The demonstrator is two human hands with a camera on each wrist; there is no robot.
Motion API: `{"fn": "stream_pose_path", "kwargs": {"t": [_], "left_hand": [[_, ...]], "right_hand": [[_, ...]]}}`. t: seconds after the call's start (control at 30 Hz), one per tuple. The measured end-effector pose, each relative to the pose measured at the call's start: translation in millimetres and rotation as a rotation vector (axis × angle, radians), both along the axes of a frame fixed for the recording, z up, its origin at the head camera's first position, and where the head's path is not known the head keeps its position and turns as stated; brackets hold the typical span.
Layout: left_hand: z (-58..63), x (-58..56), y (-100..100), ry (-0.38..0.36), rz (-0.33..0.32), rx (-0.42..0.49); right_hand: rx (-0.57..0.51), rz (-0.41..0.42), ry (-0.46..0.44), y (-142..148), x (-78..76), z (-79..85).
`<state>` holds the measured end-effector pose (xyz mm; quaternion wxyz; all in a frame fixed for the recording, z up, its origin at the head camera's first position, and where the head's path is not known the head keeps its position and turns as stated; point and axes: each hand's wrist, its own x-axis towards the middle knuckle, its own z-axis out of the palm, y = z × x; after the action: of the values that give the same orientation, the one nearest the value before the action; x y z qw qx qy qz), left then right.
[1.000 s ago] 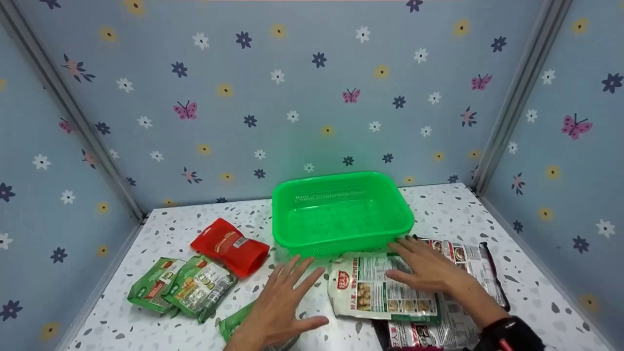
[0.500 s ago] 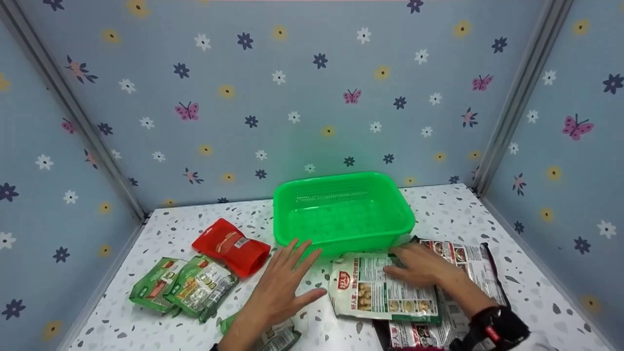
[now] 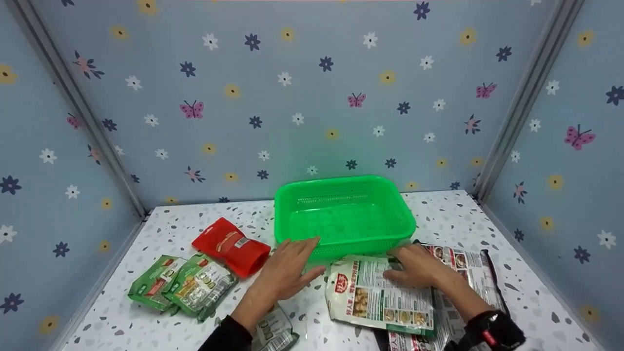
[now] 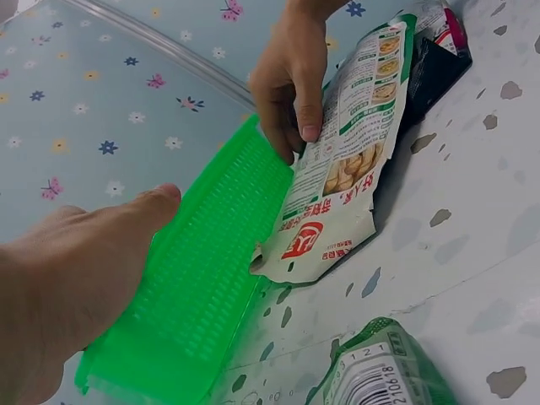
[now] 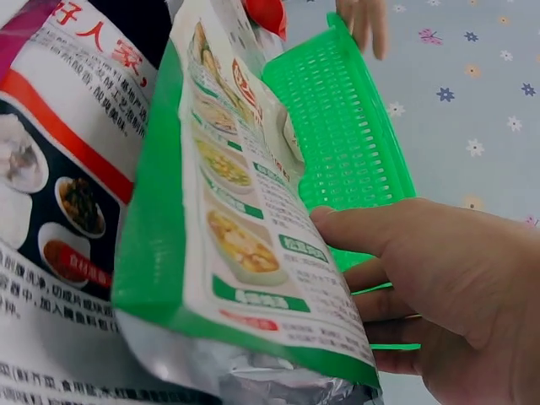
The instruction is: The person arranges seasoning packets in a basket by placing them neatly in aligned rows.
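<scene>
My right hand (image 3: 414,267) pinches the far edge of a white-and-green food pouch (image 3: 382,300), which shows printed dish pictures. In the right wrist view the thumb lies on the pouch's printed face, with the fingers (image 5: 392,325) behind it. Just beyond the pouch stands a green perforated plastic basket (image 3: 363,246). My left hand (image 3: 284,269) is at the basket's near left side, fingers extended toward the rim and thumb held apart. The left wrist view shows that thumb (image 4: 156,207) overlapping the basket, while the other fingers are mostly hidden there.
Dark-edged pouches (image 3: 468,258) lie under and right of the white-and-green one. A red pouch (image 3: 234,247) and two green packets (image 3: 197,287) lie at left. Another green packet (image 3: 277,331) is beside my left forearm. Flower-patterned walls (image 3: 312,97) enclose the table.
My left hand has moved forward to the basket, its spread fingers drawing together. My right fingers have curled over the pouch's far edge, and the pouch has shifted slightly left.
</scene>
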<state>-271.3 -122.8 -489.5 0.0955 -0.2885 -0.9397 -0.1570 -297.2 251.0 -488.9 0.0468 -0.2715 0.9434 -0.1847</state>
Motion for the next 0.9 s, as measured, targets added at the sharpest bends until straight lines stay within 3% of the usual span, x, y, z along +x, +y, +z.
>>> {"fn": "stream_pose_path", "kwargs": {"t": [0.2, 0.4, 0.67, 0.9], "left_hand": [[-8.6, -15.2, 5, 0.067, 0.01, -0.054], [-17.3, -24.0, 6, 0.135, 0.027, -0.024], [-20.4, -20.3, 1, 0.187, 0.03, -0.003], [-22.0, -14.0, -4, 0.189, 0.047, 0.028]], "right_hand": [[-0.06, -0.035, -0.017, 0, -0.1, 0.3], [-0.129, -0.013, -0.097, -3, 0.9, 4.2], [-0.134, -0.003, -0.207, 0, 5.2, 7.2], [-0.189, -0.009, -0.221, 4, 9.2, 9.1]]}}
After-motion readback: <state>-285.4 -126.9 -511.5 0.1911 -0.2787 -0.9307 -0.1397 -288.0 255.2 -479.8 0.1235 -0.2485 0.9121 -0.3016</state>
